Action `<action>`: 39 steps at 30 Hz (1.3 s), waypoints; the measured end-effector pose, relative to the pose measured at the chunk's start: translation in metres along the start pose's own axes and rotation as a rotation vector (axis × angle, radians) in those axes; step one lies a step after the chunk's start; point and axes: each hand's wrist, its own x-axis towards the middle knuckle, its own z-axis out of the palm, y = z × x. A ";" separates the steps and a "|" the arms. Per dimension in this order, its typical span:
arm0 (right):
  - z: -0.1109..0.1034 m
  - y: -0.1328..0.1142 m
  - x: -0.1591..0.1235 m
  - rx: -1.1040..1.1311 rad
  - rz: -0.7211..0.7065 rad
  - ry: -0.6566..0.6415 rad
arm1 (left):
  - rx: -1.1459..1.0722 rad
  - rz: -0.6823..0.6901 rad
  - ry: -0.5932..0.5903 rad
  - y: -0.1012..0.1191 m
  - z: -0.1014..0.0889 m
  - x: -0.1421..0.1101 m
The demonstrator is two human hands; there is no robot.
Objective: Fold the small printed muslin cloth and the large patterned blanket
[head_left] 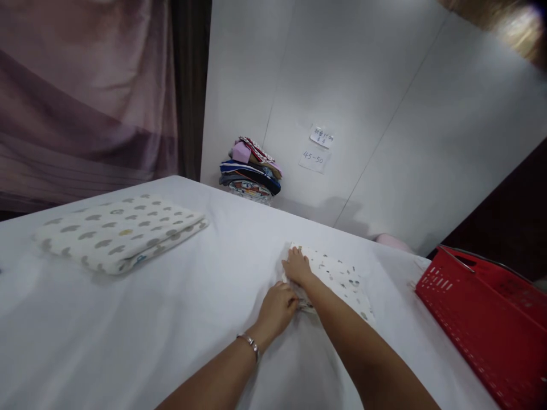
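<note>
A small folded white cloth (342, 279) with a sparse print of tiny dark and green figures lies flat on the white-covered table. At its near left corner, my left hand (277, 304), with a silver bracelet at the wrist, has its fingers curled closed on the cloth's edge. My right hand (298, 266) rests on the far left corner, fingers stretched out over the fabric. The right forearm passes over part of the cloth and hides it.
A larger folded white cloth with grey shapes (115, 228) lies on the table (183, 324) at left. To the right stands a red plastic basket (482, 319). Behind the table's far edge is a stack of folded textiles (250, 171), near a wall with paper notes (315, 159).
</note>
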 end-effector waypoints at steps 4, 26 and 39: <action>0.003 -0.014 0.008 -0.036 0.034 0.014 | -0.005 0.013 -0.005 -0.001 0.001 0.001; 0.016 -0.010 0.039 -0.078 0.131 0.094 | -0.009 -0.027 -0.014 -0.001 0.000 0.000; -0.031 0.023 0.022 0.045 0.084 0.066 | -0.004 -0.015 -0.049 0.000 -0.006 0.005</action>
